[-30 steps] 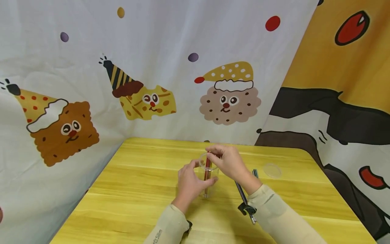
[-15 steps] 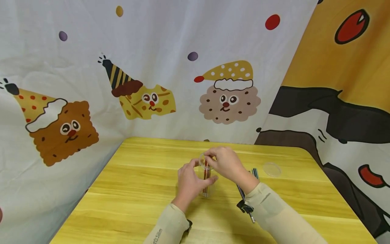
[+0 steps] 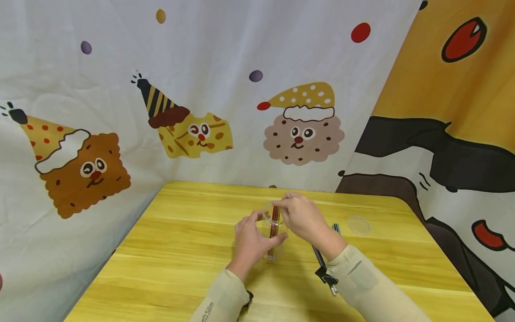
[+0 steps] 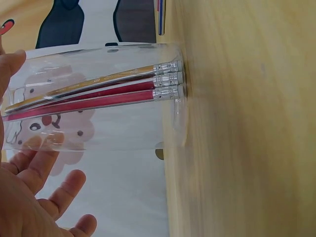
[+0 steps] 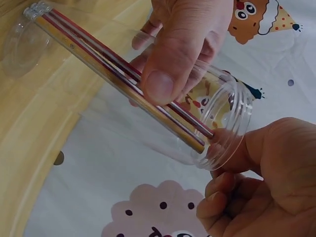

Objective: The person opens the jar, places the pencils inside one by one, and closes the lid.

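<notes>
A clear plastic jar (image 4: 113, 133) stands upright on the table with red and gold pencils (image 4: 113, 98) leaning inside, their metal-banded eraser ends at its base. My left hand (image 3: 250, 241) grips the jar around its side; its thumb (image 5: 170, 74) lies across the wall in the right wrist view. At the jar's mouth my right hand (image 3: 301, 219) pinches the top of a red pencil (image 5: 192, 121), with the other fingers curled below the rim (image 5: 242, 128). The exact contact of its fingertips is partly hidden behind the rim.
A round clear lid (image 3: 359, 225) lies on the wooden table (image 3: 181, 250) to the right. Dark pencils (image 3: 319, 257) and a bluish pencil (image 3: 336, 228) lie beneath and beside my right forearm. A printed cartoon curtain (image 3: 225, 58) hangs behind the table.
My right hand dipped left and down at the jar's mouth, then came back up and right. The pencil tops shifted along with it. My left hand and the jar stayed put.
</notes>
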The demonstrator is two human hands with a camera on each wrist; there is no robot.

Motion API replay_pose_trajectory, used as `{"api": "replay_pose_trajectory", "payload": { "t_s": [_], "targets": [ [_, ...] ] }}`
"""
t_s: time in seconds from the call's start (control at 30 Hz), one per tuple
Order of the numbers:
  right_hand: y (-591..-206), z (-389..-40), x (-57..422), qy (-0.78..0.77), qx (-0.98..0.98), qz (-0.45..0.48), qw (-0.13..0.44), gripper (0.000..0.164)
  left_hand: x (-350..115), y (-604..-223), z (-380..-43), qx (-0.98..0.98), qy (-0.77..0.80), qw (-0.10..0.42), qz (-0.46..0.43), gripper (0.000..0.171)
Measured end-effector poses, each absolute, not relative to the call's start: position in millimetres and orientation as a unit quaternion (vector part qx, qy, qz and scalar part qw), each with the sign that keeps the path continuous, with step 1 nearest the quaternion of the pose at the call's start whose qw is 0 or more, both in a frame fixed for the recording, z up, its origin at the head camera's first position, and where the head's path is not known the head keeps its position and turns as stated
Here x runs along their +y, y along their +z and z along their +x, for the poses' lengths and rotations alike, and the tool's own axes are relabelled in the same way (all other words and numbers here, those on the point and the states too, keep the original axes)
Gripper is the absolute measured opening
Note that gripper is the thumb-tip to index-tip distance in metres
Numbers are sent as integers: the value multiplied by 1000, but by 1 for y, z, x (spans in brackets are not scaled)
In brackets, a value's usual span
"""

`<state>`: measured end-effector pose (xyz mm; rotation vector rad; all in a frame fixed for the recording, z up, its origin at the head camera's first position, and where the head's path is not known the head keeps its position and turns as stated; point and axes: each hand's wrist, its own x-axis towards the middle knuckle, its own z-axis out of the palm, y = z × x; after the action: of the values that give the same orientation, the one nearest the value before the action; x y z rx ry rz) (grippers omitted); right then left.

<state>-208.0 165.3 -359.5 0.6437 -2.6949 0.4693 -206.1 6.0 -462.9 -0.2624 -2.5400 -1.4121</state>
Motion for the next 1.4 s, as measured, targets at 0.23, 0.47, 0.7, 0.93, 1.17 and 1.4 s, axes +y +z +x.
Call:
{"api": "replay_pose_trajectory", "payload": {
  "t_s": [0.23, 0.47, 0.7, 0.93, 1.17, 1.4],
  "targets": [
    [-359, -204, 183, 239, -934, 206, 171, 39, 5, -462, -206, -865, -479, 117, -89, 75],
    [-378, -207, 258, 288, -929, 140, 185, 35, 8, -461, -205, -865, -483, 113, -73, 82],
    [-427, -211, 350, 245, -968, 32, 49, 33, 10, -460, -205, -869, -481, 107, -58, 81],
    [-479, -223, 382, 224, -974, -3, -7, 37, 9, -464, -204, -869, -480, 107, -56, 78],
    [-488, -225, 374, 222, -975, -10, -8, 35, 8, -465, -204, -868, -481, 109, -64, 78],
    [-487, -230, 373, 238, -971, -10, -10, 31, 7, -462, -205, -866, -480, 116, -76, 77]
  ]
}}
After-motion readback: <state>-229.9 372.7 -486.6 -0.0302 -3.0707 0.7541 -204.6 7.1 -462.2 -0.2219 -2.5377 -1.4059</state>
